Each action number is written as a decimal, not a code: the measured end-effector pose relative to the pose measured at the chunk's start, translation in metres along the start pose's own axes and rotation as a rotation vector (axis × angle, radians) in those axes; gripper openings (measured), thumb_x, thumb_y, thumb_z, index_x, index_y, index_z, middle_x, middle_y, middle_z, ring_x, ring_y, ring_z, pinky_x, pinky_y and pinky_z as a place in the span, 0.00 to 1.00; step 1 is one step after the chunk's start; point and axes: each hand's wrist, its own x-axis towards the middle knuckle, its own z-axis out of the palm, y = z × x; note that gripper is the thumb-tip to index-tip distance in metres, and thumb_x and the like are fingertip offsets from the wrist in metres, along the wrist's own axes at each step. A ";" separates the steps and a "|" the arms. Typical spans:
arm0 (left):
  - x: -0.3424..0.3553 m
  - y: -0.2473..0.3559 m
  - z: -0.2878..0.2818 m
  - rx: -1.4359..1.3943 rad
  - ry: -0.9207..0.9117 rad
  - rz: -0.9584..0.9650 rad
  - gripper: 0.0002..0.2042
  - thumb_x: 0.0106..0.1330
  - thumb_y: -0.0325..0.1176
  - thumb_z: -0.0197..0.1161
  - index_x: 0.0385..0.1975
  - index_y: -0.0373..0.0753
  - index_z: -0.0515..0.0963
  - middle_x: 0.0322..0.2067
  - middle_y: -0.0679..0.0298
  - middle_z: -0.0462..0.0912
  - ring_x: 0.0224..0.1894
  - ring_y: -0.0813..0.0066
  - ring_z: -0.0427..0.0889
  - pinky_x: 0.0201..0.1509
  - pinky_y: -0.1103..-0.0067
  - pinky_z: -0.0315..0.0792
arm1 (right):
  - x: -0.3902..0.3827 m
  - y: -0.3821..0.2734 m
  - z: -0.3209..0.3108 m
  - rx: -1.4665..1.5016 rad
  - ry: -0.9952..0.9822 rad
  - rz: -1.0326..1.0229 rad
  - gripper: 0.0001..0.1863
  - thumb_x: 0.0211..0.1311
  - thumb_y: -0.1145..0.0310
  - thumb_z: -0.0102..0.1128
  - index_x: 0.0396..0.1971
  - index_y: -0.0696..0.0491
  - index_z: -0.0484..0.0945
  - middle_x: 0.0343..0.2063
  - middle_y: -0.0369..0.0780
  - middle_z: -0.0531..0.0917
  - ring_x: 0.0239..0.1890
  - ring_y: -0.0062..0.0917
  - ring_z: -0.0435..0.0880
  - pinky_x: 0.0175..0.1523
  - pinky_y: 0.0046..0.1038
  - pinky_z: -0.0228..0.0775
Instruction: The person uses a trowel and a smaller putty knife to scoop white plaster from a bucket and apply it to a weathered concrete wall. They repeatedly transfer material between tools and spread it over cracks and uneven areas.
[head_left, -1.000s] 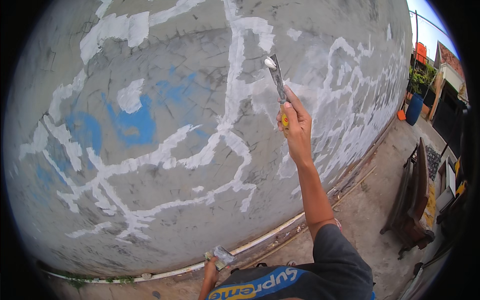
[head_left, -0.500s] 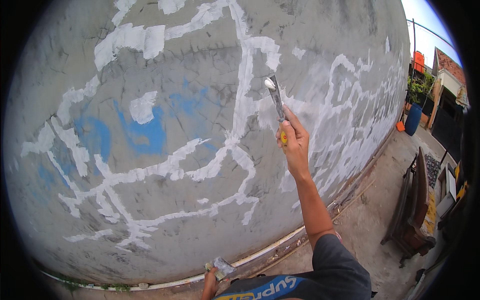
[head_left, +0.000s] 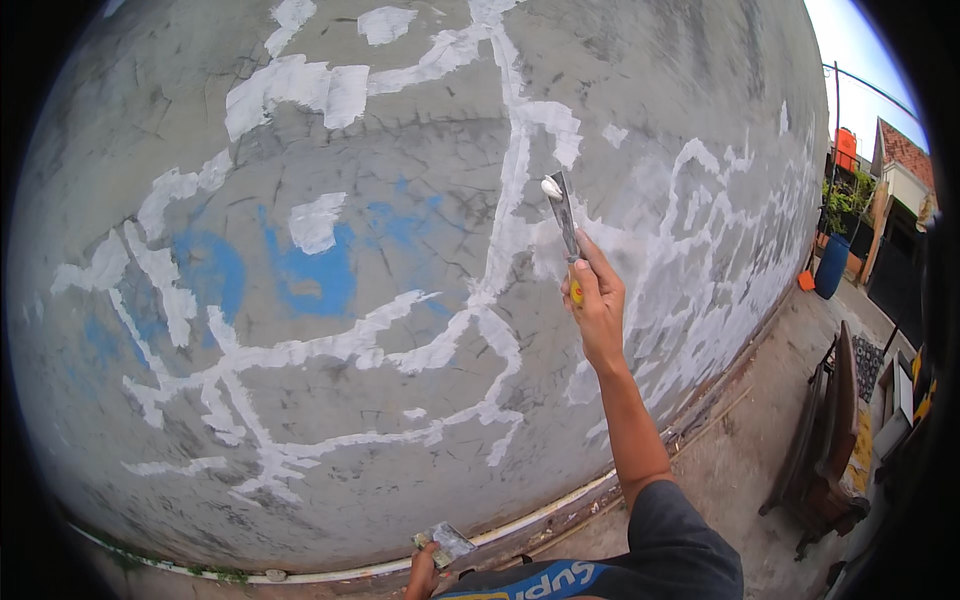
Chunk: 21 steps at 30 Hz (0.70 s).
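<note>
1. The right hand [head_left: 600,300] grips a putty knife [head_left: 567,228] by its yellow handle [head_left: 576,290], upper end leaning left, before the grey wall [head_left: 430,150], well above its lower edge.
2. White paste [head_left: 550,187] clings near the blade's [head_left: 562,207] tip.
3. The left hand [head_left: 424,572] grasps a flat tool [head_left: 453,541], perhaps a broad scraper, near the wall's lower edge.

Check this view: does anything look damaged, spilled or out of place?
Yes: the grey wall looks damaged, with dark, branching crack lines between the white filler strips. The blue paint marks also stand out against the grey. No obvious spill; the white dab sits near the tip of the raised putty knife.
</note>
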 end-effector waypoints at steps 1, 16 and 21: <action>0.000 0.000 0.000 0.002 0.000 0.000 0.14 0.63 0.30 0.58 0.47 0.33 0.72 0.39 0.57 0.80 0.39 0.60 0.83 0.41 0.64 0.81 | -0.001 0.002 0.000 0.002 -0.005 -0.004 0.22 0.71 0.66 0.50 0.62 0.55 0.71 0.26 0.31 0.72 0.26 0.13 0.71 0.25 0.16 0.62; -0.018 0.009 0.018 0.098 -0.067 -0.012 0.15 0.65 0.31 0.58 0.49 0.33 0.71 0.42 0.56 0.79 0.43 0.63 0.82 0.45 0.64 0.81 | -0.131 0.022 -0.020 0.840 -0.435 1.063 0.31 0.68 0.66 0.46 0.69 0.55 0.53 0.42 0.40 0.70 0.29 0.20 0.69 0.24 0.18 0.65; -0.015 0.008 0.020 0.083 -0.075 0.029 0.13 0.66 0.33 0.58 0.47 0.34 0.72 0.37 0.61 0.80 0.39 0.66 0.83 0.41 0.69 0.78 | -0.143 0.029 -0.022 0.749 -0.430 1.064 0.32 0.69 0.64 0.46 0.70 0.55 0.53 0.42 0.38 0.72 0.31 0.19 0.71 0.26 0.19 0.65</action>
